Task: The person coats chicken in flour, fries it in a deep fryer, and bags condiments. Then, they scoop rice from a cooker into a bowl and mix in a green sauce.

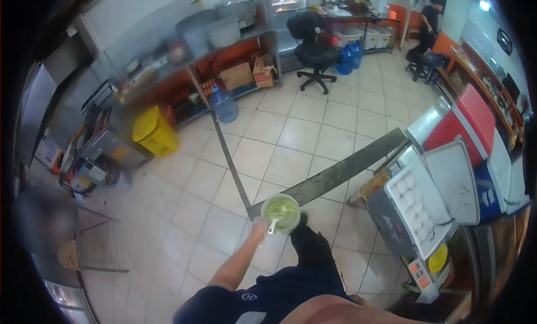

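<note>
My left hand is closed on the side of a round, pale tub, held out in front of my body. Inside lies a chunky green mixture. A white-handled spoon rests in the tub, its handle over the rim nearest me. The fingers of my left hand are partly hidden by the tub. Bare skin, seemingly of my right arm, crosses the bottom edge, but I cannot make out my right hand.
At right, an open cooler holds rows of white rounded items, beside a red cooler. A dark floor strip crosses the tiles. Ahead stand an office chair, a water jug and a yellow bin. Another person is far right.
</note>
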`<state>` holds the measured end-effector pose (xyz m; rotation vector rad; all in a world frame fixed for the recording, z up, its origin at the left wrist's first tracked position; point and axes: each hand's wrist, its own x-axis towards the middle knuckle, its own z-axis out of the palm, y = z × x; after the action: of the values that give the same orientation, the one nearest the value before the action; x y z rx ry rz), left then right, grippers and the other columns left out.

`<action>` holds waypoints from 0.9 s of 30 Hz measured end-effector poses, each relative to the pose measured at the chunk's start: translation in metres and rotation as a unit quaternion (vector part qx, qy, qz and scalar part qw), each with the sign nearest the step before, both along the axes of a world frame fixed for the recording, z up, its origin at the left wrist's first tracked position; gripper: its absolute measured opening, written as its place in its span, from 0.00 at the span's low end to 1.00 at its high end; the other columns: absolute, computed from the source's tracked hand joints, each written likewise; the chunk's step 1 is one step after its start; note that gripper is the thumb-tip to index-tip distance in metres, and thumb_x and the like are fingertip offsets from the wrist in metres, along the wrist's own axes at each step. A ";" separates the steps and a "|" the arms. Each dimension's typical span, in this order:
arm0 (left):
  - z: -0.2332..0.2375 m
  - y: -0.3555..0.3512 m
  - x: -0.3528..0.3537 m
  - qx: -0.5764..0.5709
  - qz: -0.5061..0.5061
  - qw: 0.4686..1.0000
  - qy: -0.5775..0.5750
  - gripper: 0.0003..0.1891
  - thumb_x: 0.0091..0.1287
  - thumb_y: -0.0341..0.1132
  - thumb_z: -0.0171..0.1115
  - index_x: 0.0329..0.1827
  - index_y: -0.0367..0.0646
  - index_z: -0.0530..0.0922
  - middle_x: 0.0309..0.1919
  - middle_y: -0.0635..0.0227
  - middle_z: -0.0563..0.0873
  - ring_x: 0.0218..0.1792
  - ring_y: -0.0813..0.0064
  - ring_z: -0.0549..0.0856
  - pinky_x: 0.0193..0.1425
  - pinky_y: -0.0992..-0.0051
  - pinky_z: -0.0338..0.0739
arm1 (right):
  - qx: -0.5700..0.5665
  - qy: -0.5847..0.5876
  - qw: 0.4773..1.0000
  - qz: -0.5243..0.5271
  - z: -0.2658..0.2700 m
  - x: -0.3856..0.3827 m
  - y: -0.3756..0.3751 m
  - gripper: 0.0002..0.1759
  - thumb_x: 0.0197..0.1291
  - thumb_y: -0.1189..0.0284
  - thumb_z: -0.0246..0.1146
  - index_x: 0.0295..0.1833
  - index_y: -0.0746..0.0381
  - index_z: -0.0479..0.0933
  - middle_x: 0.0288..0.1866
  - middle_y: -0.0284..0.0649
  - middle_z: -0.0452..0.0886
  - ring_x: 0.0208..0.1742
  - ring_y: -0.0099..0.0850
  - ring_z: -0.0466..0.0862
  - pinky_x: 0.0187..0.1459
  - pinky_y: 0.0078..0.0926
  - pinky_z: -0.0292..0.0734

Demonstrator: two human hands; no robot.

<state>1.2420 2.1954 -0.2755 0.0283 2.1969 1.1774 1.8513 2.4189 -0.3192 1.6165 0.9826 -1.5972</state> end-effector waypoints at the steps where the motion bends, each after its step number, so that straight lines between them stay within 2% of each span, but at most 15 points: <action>1: 0.007 -0.014 -0.019 0.007 0.059 0.998 -0.021 0.13 0.58 0.34 0.57 0.34 0.30 0.79 0.27 0.58 0.83 0.26 0.65 0.83 0.25 0.64 0.77 | -0.023 0.020 0.999 0.024 -0.001 -0.027 0.003 0.17 0.64 0.65 0.52 0.52 0.65 0.73 0.43 0.49 0.82 0.38 0.45 0.84 0.38 0.40 0.82; 5: 0.003 -0.071 -0.110 -0.041 0.074 0.993 0.082 0.12 0.59 0.34 0.57 0.33 0.30 0.79 0.26 0.59 0.82 0.25 0.67 0.82 0.24 0.64 0.76 | 0.051 -0.012 0.981 0.189 0.085 -0.222 0.076 0.17 0.64 0.63 0.54 0.53 0.62 0.74 0.46 0.45 0.82 0.38 0.42 0.85 0.36 0.37 0.81; 8: 0.037 -0.110 -0.151 -0.083 0.103 0.986 0.105 0.11 0.59 0.34 0.57 0.32 0.31 0.79 0.25 0.59 0.81 0.22 0.69 0.79 0.23 0.65 0.74 | -0.159 -0.042 0.963 0.212 -0.003 -0.348 0.226 0.16 0.64 0.64 0.54 0.54 0.59 0.74 0.49 0.47 0.80 0.43 0.43 0.84 0.36 0.40 0.80; 9: 0.056 -0.121 -0.177 -0.100 0.113 0.979 0.136 0.11 0.59 0.33 0.56 0.32 0.32 0.78 0.25 0.60 0.81 0.21 0.69 0.78 0.22 0.66 0.72 | 0.016 -0.006 0.956 0.291 0.029 -0.422 0.247 0.16 0.63 0.65 0.54 0.53 0.60 0.75 0.49 0.48 0.80 0.46 0.46 0.82 0.38 0.42 0.79; 10: 0.073 -0.128 -0.190 -0.106 0.122 0.977 0.141 0.11 0.59 0.33 0.56 0.32 0.32 0.78 0.25 0.60 0.81 0.21 0.69 0.78 0.22 0.66 0.72 | -0.148 0.047 0.915 0.372 -0.079 -0.473 0.328 0.19 0.60 0.66 0.55 0.53 0.64 0.75 0.48 0.51 0.80 0.49 0.47 0.81 0.43 0.42 0.78; 11: 0.086 -0.136 -0.200 -0.134 0.139 0.969 0.155 0.10 0.59 0.33 0.56 0.31 0.33 0.78 0.25 0.60 0.80 0.22 0.70 0.77 0.24 0.66 0.72 | 0.146 0.126 0.893 0.406 -0.007 -0.550 0.324 0.17 0.59 0.67 0.53 0.49 0.66 0.76 0.49 0.54 0.79 0.51 0.49 0.79 0.47 0.44 0.75; 12: 0.091 -0.142 -0.208 -0.160 0.156 0.961 0.164 0.09 0.59 0.33 0.56 0.31 0.34 0.78 0.25 0.61 0.79 0.23 0.71 0.76 0.25 0.66 0.71 | 0.446 0.124 0.773 0.434 0.115 -0.643 0.304 0.16 0.58 0.69 0.51 0.46 0.69 0.77 0.50 0.57 0.78 0.52 0.50 0.78 0.52 0.45 0.73; 13: 0.088 -0.153 -0.216 -0.161 0.165 0.961 0.155 0.09 0.59 0.33 0.56 0.31 0.34 0.78 0.25 0.61 0.79 0.23 0.71 0.76 0.25 0.66 0.71 | 0.539 0.215 0.719 0.382 0.100 -0.711 0.328 0.15 0.59 0.70 0.50 0.38 0.68 0.78 0.46 0.57 0.78 0.48 0.53 0.78 0.51 0.46 0.73; 14: 0.076 -0.168 -0.223 -0.193 0.176 0.954 0.145 0.09 0.60 0.33 0.56 0.33 0.34 0.78 0.27 0.61 0.80 0.26 0.71 0.77 0.28 0.66 0.72 | 0.630 0.306 0.480 0.527 0.052 -0.779 0.369 0.16 0.59 0.66 0.52 0.41 0.67 0.78 0.37 0.53 0.81 0.42 0.53 0.79 0.44 0.45 0.74; 17: 0.031 -0.190 -0.233 -0.183 0.223 0.949 0.128 0.10 0.61 0.33 0.55 0.40 0.36 0.77 0.33 0.61 0.80 0.33 0.71 0.78 0.34 0.66 0.74 | 0.374 0.472 0.749 0.274 0.215 -0.981 0.329 0.15 0.66 0.68 0.50 0.43 0.68 0.76 0.30 0.41 0.80 0.28 0.26 0.79 0.30 0.25 0.75; 19: 0.006 -0.197 -0.252 -0.146 0.255 0.948 0.123 0.12 0.62 0.34 0.55 0.44 0.37 0.76 0.37 0.61 0.80 0.36 0.71 0.78 0.37 0.66 0.75 | 0.333 0.522 0.713 0.329 0.258 -1.083 0.311 0.15 0.66 0.67 0.52 0.44 0.68 0.76 0.31 0.39 0.80 0.28 0.27 0.79 0.31 0.25 0.75; 21: -0.008 -0.192 -0.289 -0.281 0.174 0.944 -0.014 0.17 0.65 0.36 0.54 0.53 0.38 0.72 0.43 0.61 0.79 0.40 0.69 0.79 0.40 0.67 0.76 | 0.358 0.574 0.655 0.336 0.290 -1.154 0.285 0.15 0.66 0.66 0.52 0.46 0.67 0.76 0.31 0.38 0.79 0.28 0.26 0.78 0.31 0.24 0.75; 24: 0.000 -0.163 -0.352 -0.268 0.290 0.916 0.066 0.11 0.62 0.38 0.56 0.38 0.39 0.80 0.28 0.57 0.84 0.27 0.60 0.83 0.33 0.62 0.76 | 0.321 0.564 0.673 0.356 0.251 -1.222 0.274 0.14 0.65 0.67 0.53 0.47 0.66 0.76 0.32 0.37 0.79 0.28 0.26 0.79 0.32 0.24 0.75; 25: -0.006 -0.163 -0.376 -0.247 0.305 0.919 -0.021 0.12 0.64 0.39 0.56 0.43 0.40 0.78 0.33 0.59 0.83 0.32 0.62 0.82 0.34 0.63 0.76 | 0.270 0.547 0.698 0.374 0.249 -1.237 0.274 0.14 0.64 0.67 0.54 0.46 0.65 0.76 0.32 0.38 0.80 0.28 0.27 0.79 0.33 0.24 0.76; 27: 0.076 -0.114 -0.449 -0.221 0.318 0.901 -0.197 0.16 0.66 0.41 0.54 0.52 0.40 0.74 0.43 0.63 0.80 0.40 0.67 0.80 0.36 0.66 0.76 | 0.216 0.519 0.689 0.458 0.237 -1.237 0.280 0.12 0.63 0.68 0.55 0.45 0.65 0.78 0.34 0.40 0.81 0.29 0.27 0.81 0.34 0.24 0.76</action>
<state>0.7930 2.0818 -0.1994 -1.0950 2.0897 0.8509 0.6145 2.6987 -0.0826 0.0212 2.3856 -1.4414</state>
